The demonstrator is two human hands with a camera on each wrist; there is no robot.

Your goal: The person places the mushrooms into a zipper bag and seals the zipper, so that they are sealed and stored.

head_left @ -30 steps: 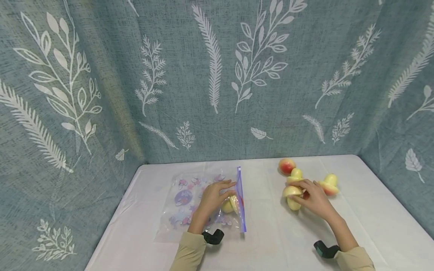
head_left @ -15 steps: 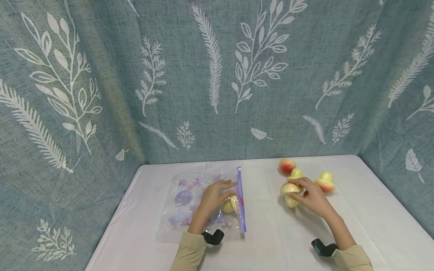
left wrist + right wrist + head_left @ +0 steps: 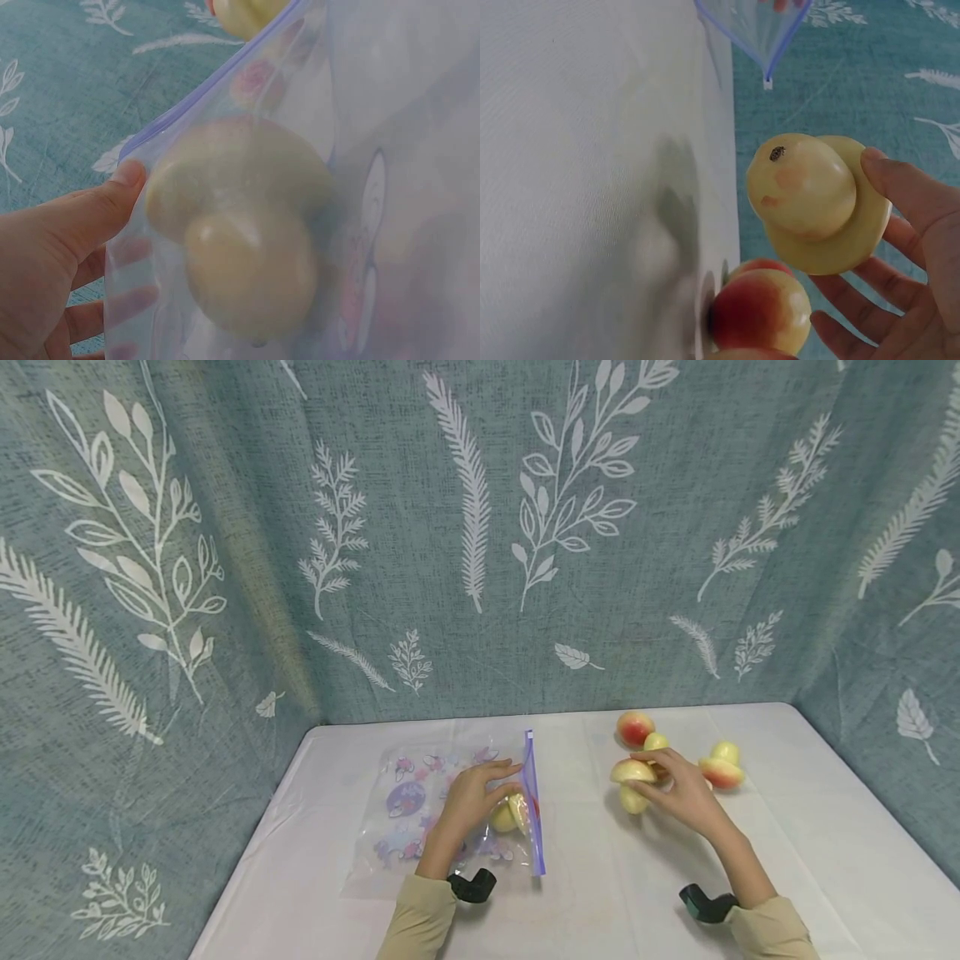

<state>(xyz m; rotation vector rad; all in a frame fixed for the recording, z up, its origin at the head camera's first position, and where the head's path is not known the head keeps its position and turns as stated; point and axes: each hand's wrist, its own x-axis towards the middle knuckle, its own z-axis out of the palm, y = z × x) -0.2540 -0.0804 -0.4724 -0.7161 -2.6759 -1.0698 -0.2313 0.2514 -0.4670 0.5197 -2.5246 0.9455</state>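
A clear zip bag (image 3: 408,835) with purple and pink prints lies on the left of the table, its purple zip edge to the right. My left hand (image 3: 468,797) holds the bag's mouth, thumb on the near side of the plastic and fingers behind it. Inside lies a toy mushroom (image 3: 247,277), seen blurred through the plastic. My right hand (image 3: 686,793) grips another toy mushroom (image 3: 810,187) by its yellow-red cap between thumb and fingers. Its pale yellow stem, tipped with a dark spot, points toward the camera in the right wrist view.
Beyond the right hand stand more mushrooms: one with its yellow stem up (image 3: 724,767), one partly hidden by the fingers (image 3: 656,742), and a red-capped one (image 3: 635,728) at the back. A leaf-patterned teal curtain (image 3: 480,543) borders the white table (image 3: 585,893).
My right hand has lifted the mushroom and moved it a little left and away from the others. The stem-up mushroom at right shifted slightly. The left hand and bag stay put.
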